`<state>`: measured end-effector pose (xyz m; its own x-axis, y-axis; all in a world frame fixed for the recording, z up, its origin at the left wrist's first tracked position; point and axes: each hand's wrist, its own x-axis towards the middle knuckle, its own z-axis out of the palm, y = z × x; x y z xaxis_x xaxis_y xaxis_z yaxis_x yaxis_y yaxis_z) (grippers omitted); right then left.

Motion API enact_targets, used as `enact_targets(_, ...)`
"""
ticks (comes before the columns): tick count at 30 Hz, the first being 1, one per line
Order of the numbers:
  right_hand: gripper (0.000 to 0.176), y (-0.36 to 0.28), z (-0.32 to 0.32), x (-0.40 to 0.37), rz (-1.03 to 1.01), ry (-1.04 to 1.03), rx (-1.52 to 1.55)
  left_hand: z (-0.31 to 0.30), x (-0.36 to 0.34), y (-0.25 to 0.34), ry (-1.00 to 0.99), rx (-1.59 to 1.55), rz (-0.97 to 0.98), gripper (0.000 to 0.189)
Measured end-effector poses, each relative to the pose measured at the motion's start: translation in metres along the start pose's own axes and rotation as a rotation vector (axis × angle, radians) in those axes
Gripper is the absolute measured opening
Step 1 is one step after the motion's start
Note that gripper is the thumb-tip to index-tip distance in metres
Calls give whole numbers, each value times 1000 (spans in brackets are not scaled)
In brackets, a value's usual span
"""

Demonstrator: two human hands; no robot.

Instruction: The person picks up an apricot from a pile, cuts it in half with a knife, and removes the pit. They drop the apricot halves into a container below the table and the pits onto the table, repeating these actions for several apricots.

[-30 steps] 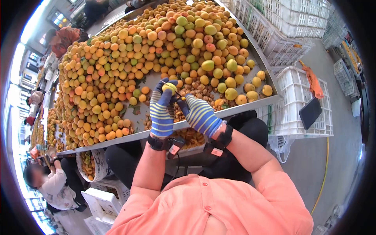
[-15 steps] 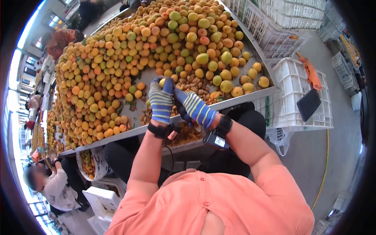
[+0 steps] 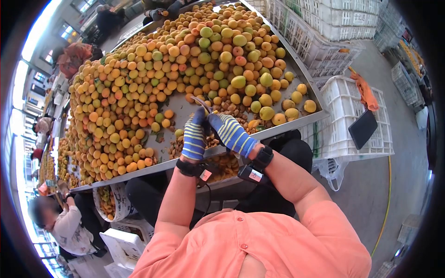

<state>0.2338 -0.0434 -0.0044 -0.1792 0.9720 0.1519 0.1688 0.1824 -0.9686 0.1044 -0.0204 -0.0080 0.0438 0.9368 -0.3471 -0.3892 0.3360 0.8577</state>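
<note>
Over the table (image 3: 180,107), the right hand (image 3: 232,133) seems to grip a thin blade (image 3: 200,102); whether the left hand's (image 3: 193,136) fingers hold anything is hidden. Fruit (image 3: 160,74) lies heaped beyond. Cutting appears in hand; the next move calls for steadiness.

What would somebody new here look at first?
Probably the huge heap of orange, yellow and green fruit across the metal table. Next, the blue-striped, gloved left hand and right hand, close together over the table's near edge. Then, on the picture's right, an orange cloth, bright against a white crate.
</note>
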Motion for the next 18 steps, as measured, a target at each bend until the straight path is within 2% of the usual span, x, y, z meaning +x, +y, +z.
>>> enact_targets(1,29,-7,0,0,73,17,181,-11,9,-2,-50,-181,-33,39)
enact_targets(4,37,-19,-13,3,173,61,199,-19,1,4,-133,-127,137,38)
enact_targets(5,35,-16,-14,4,179,71,160,-15,-5,7,-113,19,252,36)
enact_targets(8,31,-12,-11,3,148,72,263,-6,-17,14,-57,217,396,38)
enact_targets(10,32,-9,-8,2,7,85,125,-13,-14,13,-95,137,359,44)
enact_targets(13,31,-18,-6,-4,-8,60,110,-21,-13,14,-103,54,306,49)
enact_targets(16,29,-22,-4,-8,-12,15,-49,-20,-19,19,-72,11,332,46)
enact_targets(18,29,-26,-2,-10,-53,23,-111,-21,-17,20,-59,-9,306,39)
